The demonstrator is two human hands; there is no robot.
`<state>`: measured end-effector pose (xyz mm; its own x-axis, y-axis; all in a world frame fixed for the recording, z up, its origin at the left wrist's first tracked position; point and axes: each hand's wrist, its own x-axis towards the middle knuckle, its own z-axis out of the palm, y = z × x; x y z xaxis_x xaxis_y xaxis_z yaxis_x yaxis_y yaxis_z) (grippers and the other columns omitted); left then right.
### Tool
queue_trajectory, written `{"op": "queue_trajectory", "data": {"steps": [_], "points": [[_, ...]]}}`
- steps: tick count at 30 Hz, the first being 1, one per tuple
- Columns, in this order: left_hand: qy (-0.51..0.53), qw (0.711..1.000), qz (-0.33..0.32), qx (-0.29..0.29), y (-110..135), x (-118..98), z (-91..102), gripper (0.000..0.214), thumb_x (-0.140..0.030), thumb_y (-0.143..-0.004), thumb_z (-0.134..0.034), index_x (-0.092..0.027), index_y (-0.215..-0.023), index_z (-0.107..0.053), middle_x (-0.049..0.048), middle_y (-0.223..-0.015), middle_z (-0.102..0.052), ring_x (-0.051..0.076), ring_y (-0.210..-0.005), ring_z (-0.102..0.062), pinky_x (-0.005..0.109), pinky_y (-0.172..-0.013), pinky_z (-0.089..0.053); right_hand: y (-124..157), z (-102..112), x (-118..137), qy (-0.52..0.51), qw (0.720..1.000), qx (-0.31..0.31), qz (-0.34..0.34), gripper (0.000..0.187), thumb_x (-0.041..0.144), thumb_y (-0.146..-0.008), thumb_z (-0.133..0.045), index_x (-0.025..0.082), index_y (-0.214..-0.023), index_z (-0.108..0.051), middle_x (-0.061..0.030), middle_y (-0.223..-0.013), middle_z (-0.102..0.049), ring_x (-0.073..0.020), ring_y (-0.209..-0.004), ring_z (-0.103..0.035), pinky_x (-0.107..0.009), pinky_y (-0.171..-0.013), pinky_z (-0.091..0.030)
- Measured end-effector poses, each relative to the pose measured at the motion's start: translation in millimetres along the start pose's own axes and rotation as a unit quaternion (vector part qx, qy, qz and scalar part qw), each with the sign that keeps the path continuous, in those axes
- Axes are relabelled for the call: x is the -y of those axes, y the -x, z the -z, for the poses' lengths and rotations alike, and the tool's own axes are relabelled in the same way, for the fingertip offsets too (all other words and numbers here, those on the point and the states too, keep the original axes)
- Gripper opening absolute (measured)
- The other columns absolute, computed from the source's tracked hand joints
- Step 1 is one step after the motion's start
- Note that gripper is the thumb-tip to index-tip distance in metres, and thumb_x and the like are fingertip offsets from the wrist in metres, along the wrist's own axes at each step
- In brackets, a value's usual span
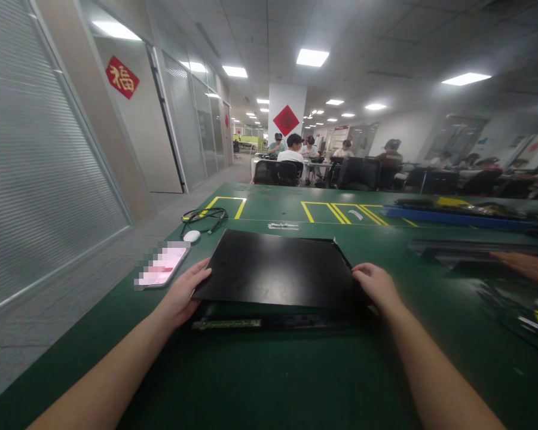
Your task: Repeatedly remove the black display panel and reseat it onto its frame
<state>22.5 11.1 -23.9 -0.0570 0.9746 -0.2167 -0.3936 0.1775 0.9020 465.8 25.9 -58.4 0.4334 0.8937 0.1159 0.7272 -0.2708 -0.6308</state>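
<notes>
A flat black panel (273, 269) lies tilted over a dark chassis whose front edge with a green strip (226, 324) shows beneath it, on the green table (260, 382). My left hand (183, 292) grips the panel's near left corner, fingers curled on its edge. At the near right corner my right hand (376, 286) holds the panel's edge the same way.
A phone (164, 267), a white mouse (191, 236) and a coiled black cable (205, 216) lie to the left. Another person's hand (526, 266) rests by dark devices at the right. A blue tray (452, 216) is at the back right. People sit at desks beyond.
</notes>
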Motion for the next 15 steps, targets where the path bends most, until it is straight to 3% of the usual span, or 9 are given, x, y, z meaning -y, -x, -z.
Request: {"op": "queue_trajectory", "data": {"steps": [15], "points": [[-0.017, 1.0, -0.011, 0.014, -2.2, 3.7, 4.7, 0.056, -0.009, -0.082, -0.071, -0.016, -0.137, -0.061, 0.0116, -0.102, -0.08, 0.024, -0.086, -0.077, 0.026, -0.065, -0.059, 5.5, 0.4, 4.2, 0.025, 1.0, -0.008, 0.017, 0.022, 0.032, -0.079, -0.058, 0.024, -0.088, -0.077, -0.0046, -0.085, -0.076, -0.021, -0.077, -0.067, -0.029, -0.064, -0.042]]}}
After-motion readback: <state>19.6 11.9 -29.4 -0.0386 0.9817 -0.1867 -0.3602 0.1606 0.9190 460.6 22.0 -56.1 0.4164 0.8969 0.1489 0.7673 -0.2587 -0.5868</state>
